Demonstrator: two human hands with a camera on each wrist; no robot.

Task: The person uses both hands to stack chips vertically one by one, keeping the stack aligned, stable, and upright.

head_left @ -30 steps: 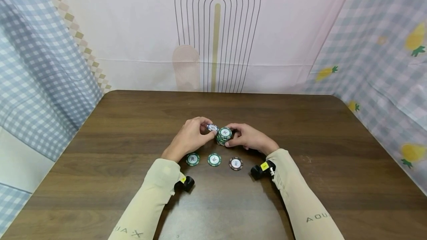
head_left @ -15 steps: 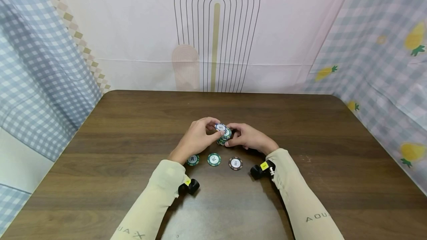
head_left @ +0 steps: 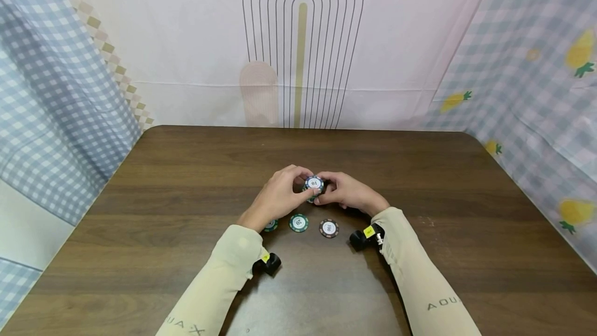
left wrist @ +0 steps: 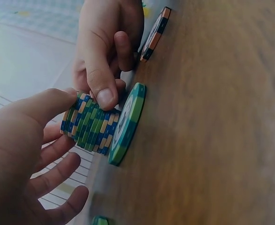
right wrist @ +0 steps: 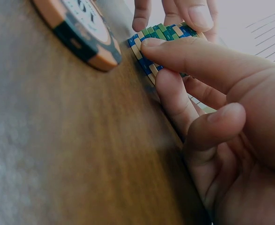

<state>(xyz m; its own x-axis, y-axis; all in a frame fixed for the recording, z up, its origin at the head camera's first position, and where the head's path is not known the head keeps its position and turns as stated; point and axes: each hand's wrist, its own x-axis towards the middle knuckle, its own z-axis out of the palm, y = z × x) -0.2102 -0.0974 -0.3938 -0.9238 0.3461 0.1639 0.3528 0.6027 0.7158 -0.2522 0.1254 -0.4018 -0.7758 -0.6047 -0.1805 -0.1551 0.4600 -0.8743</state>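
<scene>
A stack of poker chips (left wrist: 92, 126), in green, blue and cream layers, stands on the table. On its top lies a blue-and-white chip (head_left: 314, 183) marked 10. My left hand (head_left: 280, 193) pinches that chip by its edge, with thumb and forefinger. From the other side my right hand (head_left: 351, 191) grips the lower part of the stack; in the right wrist view its thumb (right wrist: 158, 49) presses the lowest chips. The loose ring and little fingers of the left hand stick out below its pinch in the left wrist view. The far side of the stack is hidden.
Nearer the body lie a green chip (head_left: 299, 223), another green chip (head_left: 271, 225) partly covered by my left wrist, and a dark brown-and-orange chip (head_left: 329, 228). They rest flat on the wooden table (head_left: 420, 274). A patterned white cloth (head_left: 186, 40) hangs behind.
My left hand has moved right with the blue chip, from beside the stack to over it, and the chip now covers the green top. The right hand has stayed in place.
</scene>
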